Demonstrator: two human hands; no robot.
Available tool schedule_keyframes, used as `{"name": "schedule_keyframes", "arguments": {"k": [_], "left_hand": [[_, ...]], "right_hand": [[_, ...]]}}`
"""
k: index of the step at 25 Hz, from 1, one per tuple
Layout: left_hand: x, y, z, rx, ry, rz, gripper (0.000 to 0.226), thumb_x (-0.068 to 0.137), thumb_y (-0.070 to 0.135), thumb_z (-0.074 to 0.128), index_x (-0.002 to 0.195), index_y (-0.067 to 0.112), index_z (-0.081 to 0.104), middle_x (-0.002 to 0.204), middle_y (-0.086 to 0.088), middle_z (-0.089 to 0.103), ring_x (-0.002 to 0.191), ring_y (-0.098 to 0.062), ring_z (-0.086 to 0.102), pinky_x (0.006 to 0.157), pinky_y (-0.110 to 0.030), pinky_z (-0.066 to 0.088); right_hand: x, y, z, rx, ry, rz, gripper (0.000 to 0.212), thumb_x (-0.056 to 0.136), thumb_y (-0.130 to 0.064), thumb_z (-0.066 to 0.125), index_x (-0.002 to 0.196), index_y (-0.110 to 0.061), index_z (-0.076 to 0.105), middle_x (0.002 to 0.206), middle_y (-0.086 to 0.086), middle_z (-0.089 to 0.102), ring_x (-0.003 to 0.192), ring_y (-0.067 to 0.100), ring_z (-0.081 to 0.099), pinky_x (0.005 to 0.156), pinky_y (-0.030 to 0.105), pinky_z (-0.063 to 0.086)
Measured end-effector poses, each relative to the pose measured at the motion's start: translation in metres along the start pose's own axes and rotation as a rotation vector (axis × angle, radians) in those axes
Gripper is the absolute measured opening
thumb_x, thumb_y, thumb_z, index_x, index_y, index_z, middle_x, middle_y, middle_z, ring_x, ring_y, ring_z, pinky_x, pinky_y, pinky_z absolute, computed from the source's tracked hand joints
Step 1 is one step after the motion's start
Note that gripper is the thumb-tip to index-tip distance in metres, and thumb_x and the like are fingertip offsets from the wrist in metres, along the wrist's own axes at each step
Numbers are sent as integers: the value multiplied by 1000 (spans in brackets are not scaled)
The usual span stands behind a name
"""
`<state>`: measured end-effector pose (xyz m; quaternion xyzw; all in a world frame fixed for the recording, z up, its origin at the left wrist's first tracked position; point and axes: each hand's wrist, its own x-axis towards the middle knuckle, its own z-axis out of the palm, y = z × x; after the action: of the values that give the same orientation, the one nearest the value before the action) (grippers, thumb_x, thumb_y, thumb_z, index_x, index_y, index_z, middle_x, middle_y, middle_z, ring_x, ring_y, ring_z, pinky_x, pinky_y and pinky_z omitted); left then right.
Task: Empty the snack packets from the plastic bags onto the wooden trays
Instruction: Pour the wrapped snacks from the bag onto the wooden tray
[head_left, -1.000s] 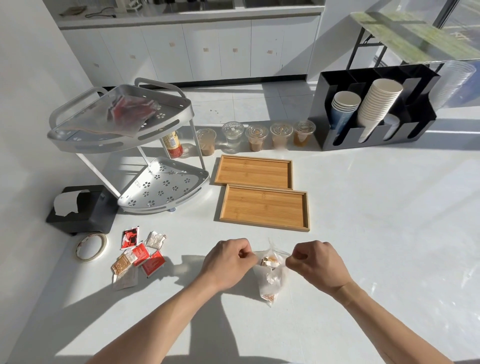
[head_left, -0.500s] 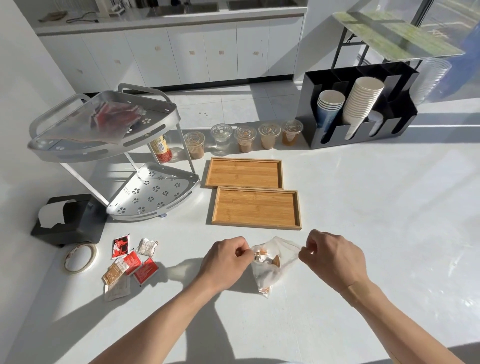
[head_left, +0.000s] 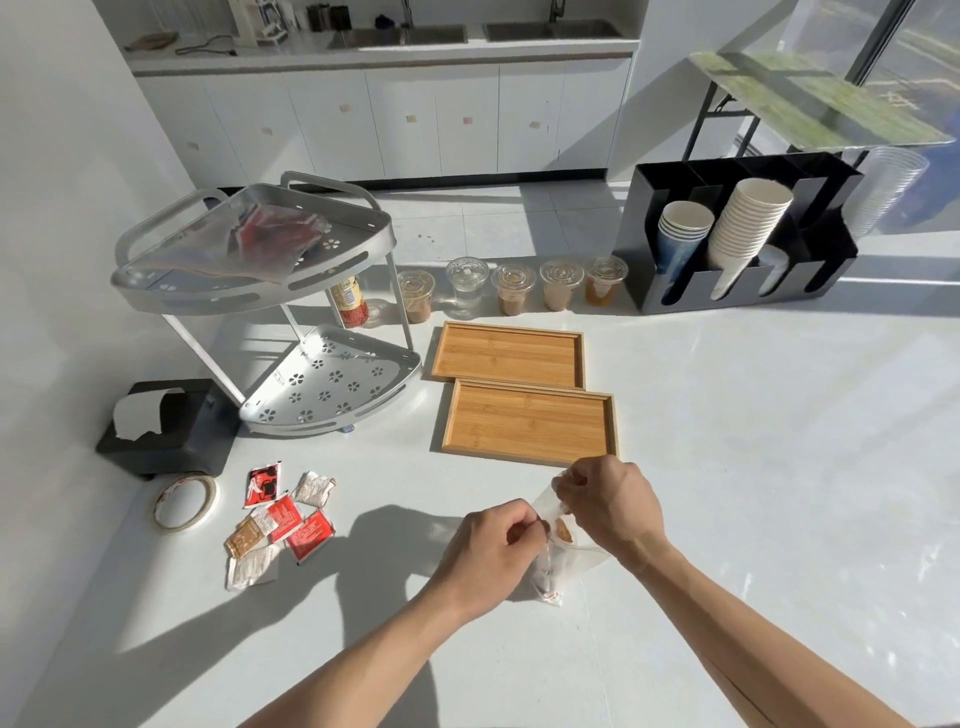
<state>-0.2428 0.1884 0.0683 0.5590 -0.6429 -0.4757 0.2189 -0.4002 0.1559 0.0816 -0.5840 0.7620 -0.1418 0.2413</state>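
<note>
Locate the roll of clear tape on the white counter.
In the head view, the roll of clear tape lies flat, low on the left, just in front of the black tissue box and left of the loose snack packets.

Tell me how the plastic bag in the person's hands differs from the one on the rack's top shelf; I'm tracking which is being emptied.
The bag in hand is pinched at its mouth by the left hand and right hand; the shelf bag lies flat and untouched. The bag in hand shows brownish packets, the shelf bag red ones. Both are clear plastic, still holding packets.
</note>
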Motion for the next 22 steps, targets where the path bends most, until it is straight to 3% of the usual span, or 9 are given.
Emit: {"name": "schedule_keyframes", "arguments": {"k": [2, 5, 7, 9, 11, 14, 18, 20, 22], "left_hand": [[3, -28, -12, 12, 21, -72, 20, 90, 22, 54, 72, 16, 61, 66, 3, 66, 61, -4, 52, 64, -25, 42], [12, -77, -31, 44, 15, -185, 29, 86, 2, 50, 80, 24, 67, 77, 9, 69, 75, -7, 62, 78, -22, 50], [23, -95, -40, 88, 0, -183, 22, 88, 3, 57, 100, 19, 65, 89, 1, 66, 75, -8, 59, 71, -15, 45], [36, -97, -45, 98, -23, -167, 40, 87, 11, 67, 124, 19, 56, 102, -2, 62, 77, -10, 60, 68, -12, 45], [52, -94, -49, 57, -40, -143, 52, 85, 12, 71, 132, 22, 50, 102, -2, 63, 76, -5, 63, 67, -11, 46], [67, -88, -51, -18, 30, -117, 30, 84, 8, 71, 113, 15, 67, 79, 1, 69, 59, 10, 61, 67, -13, 46], [72, -84, -49, -220, 153, -177, 10, 86, -4, 64, 91, -2, 72, 67, -8, 67, 55, -7, 57, 56, -13, 43], [77, -81, -52, -313, 233, -230, 18, 86, -7, 62, 80, 5, 74, 65, -5, 67, 59, -13, 55, 56, -13, 42], [82, -79, -60, -308, 336, -255, 23, 85, -1, 66, 75, 18, 74, 67, -1, 69, 62, -9, 58, 62, -15, 45]], "right_hand": [[-2, -2, -3, 2, -37, -44, 27, 85, -35, 58, 69, -16, 69, 64, 0, 72, 66, 24, 67, 57, 36, 56], [-9, -8, -12, 18, -96, -140, 22, 87, -38, 61, 71, -27, 72, 70, -7, 74, 68, 17, 68, 59, 33, 54], [-11, -13, -21, 64, -104, -215, 20, 87, -36, 64, 69, -31, 69, 68, -10, 72, 66, 14, 68, 61, 34, 56], [-8, -17, -29, 56, -98, -281, 17, 86, -35, 65, 71, -30, 70, 65, -13, 71, 65, 10, 67, 64, 35, 57], [-1, -21, -37, 51, -95, -330, 15, 86, -35, 66, 76, -27, 73, 65, -15, 71, 62, 4, 66, 64, 35, 56], [11, -23, -45, 69, -101, -374, 16, 86, -35, 67, 78, -25, 75, 67, -14, 73, 63, 0, 66, 66, 32, 56], [27, -16, -47, 97, -113, -355, 14, 86, -32, 68, 78, -24, 76, 69, -13, 73, 67, -4, 66, 66, 22, 53], [38, -11, -45, 125, -87, -306, 9, 84, -27, 70, 77, -25, 76, 67, -13, 71, 62, -9, 62, 59, 10, 45], [52, -8, -42, 197, -46, -215, 4, 81, -23, 73, 78, -23, 76, 68, -10, 73, 63, -5, 63, 58, 10, 44]]}}
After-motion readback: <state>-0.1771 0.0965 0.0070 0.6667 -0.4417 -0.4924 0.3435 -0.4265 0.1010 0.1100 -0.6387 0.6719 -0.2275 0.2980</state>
